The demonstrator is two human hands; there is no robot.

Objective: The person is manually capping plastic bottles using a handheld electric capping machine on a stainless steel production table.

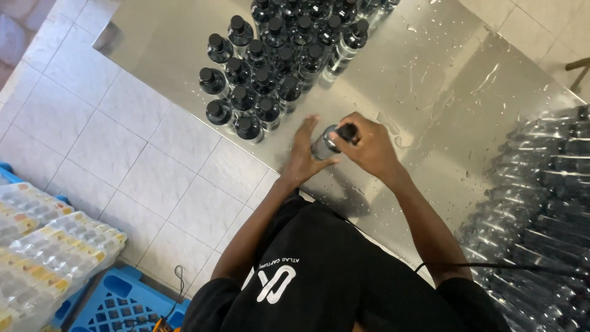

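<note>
At frame centre, a dark bottle (326,145) is steadied on the wet steel tabletop (442,92) by the left grip (302,154), while its black cap (347,131) is grasped by the right grip (369,147).

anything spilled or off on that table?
Yes: water droplets and streaks are scattered over the steel table, mostly right of the capped dark bottles. Both hands, left hand and right hand, grip one bottle, upright on the wet surface.
</note>
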